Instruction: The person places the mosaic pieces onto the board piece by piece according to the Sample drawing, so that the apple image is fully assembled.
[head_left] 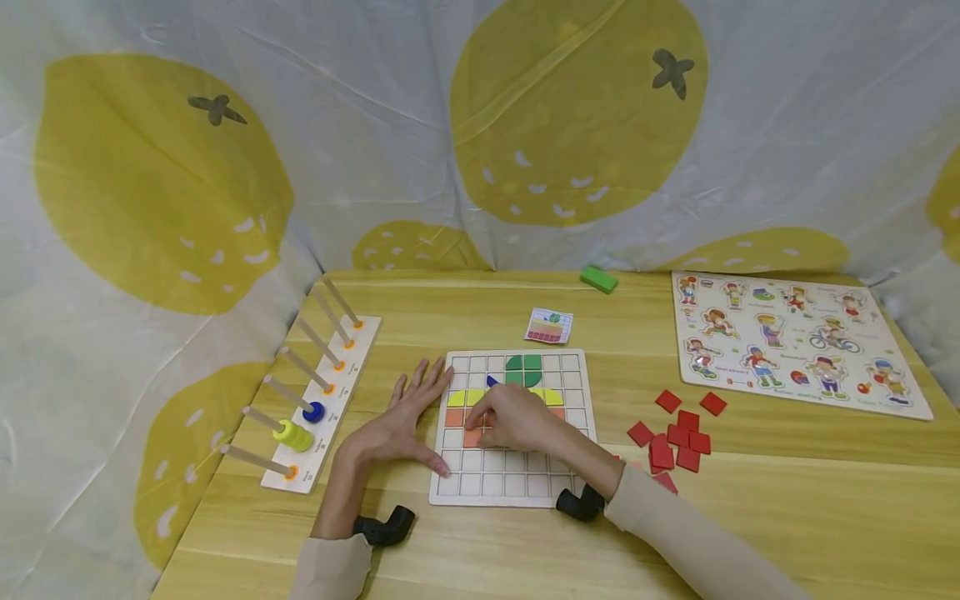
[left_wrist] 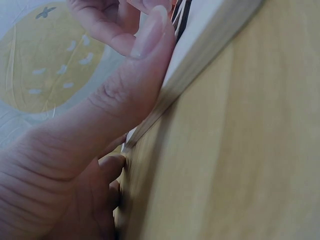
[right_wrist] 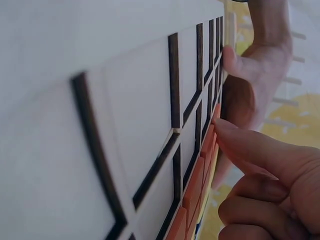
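A white grid board [head_left: 510, 492] lies on the wooden table, with green, yellow, orange and blue pieces set in its cells. My left hand [head_left: 401, 421] rests along the board's left edge with fingers spread; in the left wrist view its thumb [left_wrist: 120, 95] touches the board's side. Over the board, my right hand [head_left: 517, 417] pinches an orange square tile [head_left: 472, 438] at a cell near the left side. In the right wrist view, the right thumb [right_wrist: 255, 147] meets the tile beside a row of orange tiles [right_wrist: 192, 195], the other fingers curled.
Loose red square tiles [head_left: 678, 435] lie right of the board. Behind it are a small pattern card [head_left: 549, 326] and a green block [head_left: 598, 279]. A peg stand [head_left: 330, 400] with rings stands at left, a picture puzzle board [head_left: 802, 342] at back right.
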